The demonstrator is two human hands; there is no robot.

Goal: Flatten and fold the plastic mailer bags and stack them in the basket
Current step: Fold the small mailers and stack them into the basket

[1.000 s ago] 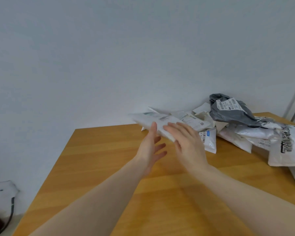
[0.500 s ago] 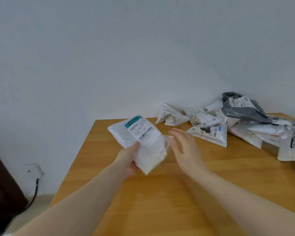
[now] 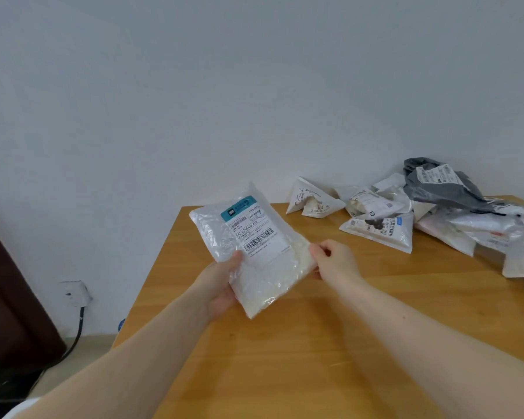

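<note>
My left hand [image 3: 221, 285] grips the white mailer bag [image 3: 251, 252] from below, thumb over its face, holding it up above the worktop [image 3: 315, 358]. My right hand [image 3: 335, 261] pinches the bag's right edge. A shipping label [image 3: 254, 231] with barcodes faces me. I cannot tell whether anything is inside it. Farther out, a pile of mailers [image 3: 421, 213] crowds the far right corner, a grey bag [image 3: 442, 186] on top. Bare wood runs from my forearms to the left edge, and a wall socket [image 3: 74, 293] sits beyond it.

Wooden table [image 3: 330, 358] under mailer pile [image 3: 406, 219]
</note>
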